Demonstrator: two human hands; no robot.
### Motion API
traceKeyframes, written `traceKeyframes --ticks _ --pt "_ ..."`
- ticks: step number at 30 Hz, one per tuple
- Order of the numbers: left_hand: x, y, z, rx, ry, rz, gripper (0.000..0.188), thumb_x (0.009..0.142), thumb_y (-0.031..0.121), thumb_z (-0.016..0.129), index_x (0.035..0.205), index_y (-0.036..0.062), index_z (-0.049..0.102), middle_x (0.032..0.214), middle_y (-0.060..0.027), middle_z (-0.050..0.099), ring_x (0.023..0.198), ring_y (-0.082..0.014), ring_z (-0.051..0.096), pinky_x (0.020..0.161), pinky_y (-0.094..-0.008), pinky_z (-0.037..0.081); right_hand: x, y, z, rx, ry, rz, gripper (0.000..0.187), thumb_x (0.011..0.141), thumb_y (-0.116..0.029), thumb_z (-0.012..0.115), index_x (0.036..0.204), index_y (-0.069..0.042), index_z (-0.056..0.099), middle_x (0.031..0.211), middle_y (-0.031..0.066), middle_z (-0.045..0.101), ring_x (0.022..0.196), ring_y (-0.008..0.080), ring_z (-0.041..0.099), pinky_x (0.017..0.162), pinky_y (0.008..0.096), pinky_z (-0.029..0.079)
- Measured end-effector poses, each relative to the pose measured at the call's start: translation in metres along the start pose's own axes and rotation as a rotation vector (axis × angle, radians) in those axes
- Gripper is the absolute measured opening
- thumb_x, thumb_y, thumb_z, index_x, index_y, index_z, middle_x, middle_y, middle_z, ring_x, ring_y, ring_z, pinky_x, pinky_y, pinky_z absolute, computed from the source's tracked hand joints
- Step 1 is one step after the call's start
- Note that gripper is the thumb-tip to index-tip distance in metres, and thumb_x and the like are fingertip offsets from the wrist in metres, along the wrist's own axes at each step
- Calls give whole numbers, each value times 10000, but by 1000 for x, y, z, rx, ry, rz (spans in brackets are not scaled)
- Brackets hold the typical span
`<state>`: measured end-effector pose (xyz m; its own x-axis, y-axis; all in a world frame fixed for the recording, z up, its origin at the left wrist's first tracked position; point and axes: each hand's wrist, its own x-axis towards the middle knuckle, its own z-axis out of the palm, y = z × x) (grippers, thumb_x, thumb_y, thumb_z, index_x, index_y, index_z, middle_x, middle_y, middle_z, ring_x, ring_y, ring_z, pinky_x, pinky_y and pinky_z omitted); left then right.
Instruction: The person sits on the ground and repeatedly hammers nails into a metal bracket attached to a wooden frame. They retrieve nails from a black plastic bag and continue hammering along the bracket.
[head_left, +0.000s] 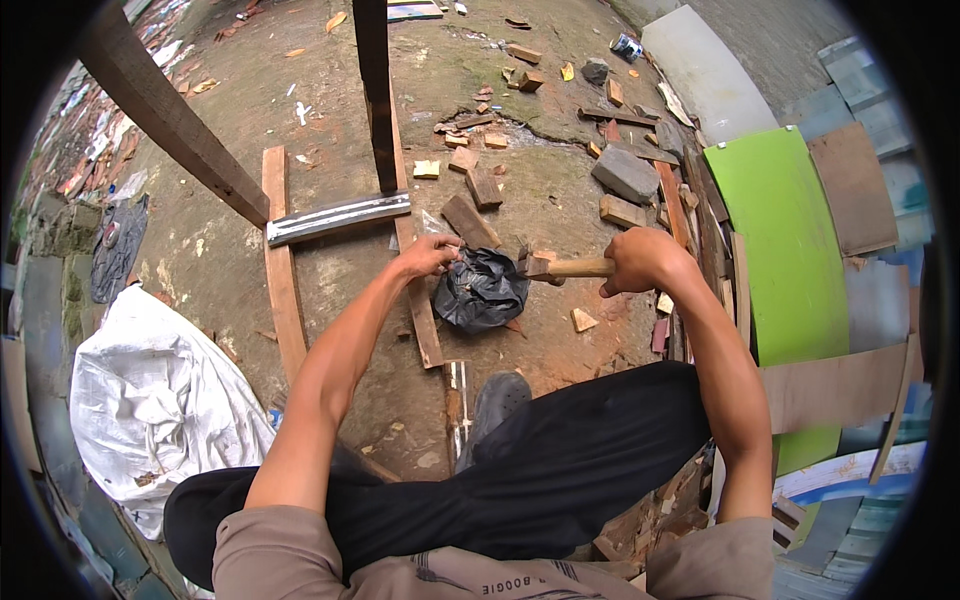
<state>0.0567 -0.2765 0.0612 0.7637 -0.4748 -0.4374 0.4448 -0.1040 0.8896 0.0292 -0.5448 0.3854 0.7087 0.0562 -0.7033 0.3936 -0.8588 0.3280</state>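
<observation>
My right hand [645,262] is wrapped round the wooden handle of a hammer [575,267]. The hammer's head is at the right side of a crumpled black plastic bag [482,290] on the ground. At the bag's upper left edge is my left hand [430,255], its fingers curled together; whatever they pinch is too small to make out. Just beyond the bag lies a wooden block [470,222]. Left of it, a frame has two long wooden rails [420,310] joined by a dark crosspiece [340,218] with white stripes.
Two dark posts [180,120] rise from the frame. Wood offcuts [483,188] and a grey stone block [626,174] lie beyond. A white sack [165,390] rests at left. A green panel [785,240] and stacked planks line the right. My shoe [500,405] is close to the bag.
</observation>
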Motion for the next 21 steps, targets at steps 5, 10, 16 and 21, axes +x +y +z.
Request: traceKeyframes --ticks 5,10,16,21 --pt "-5 18 -36 -96 207 50 261 992 213 600 1189 41 596 1131 -70 665 967 -146 646 769 -303 516 8 -8 4 4 31 -44 452 738 -467 796 974 -83 760 893 161 733 891 342 703 805 445 555" --pt "-7 15 -75 49 583 223 306 967 246 632 1153 4 642 1044 -94 716 927 -178 661 837 -319 521 14 -13 4 9 21 -62 457 746 -476 788 974 -82 750 879 172 726 882 355 697 804 452 546" --pt "-9 7 -92 258 711 287 368 938 285 666 1115 -35 703 1015 -140 738 956 -212 681 864 -339 509 14 -12 4 -3 10 -51 452 749 -472 794 968 -79 754 887 166 731 889 348 702 806 445 552" --pt "-9 4 -104 427 760 249 336 919 278 681 1095 -7 713 1021 -173 744 957 -268 709 851 -362 523 17 -22 -5 1 -20 -18 432 739 -443 818 971 -80 771 907 149 743 907 326 714 814 425 561"
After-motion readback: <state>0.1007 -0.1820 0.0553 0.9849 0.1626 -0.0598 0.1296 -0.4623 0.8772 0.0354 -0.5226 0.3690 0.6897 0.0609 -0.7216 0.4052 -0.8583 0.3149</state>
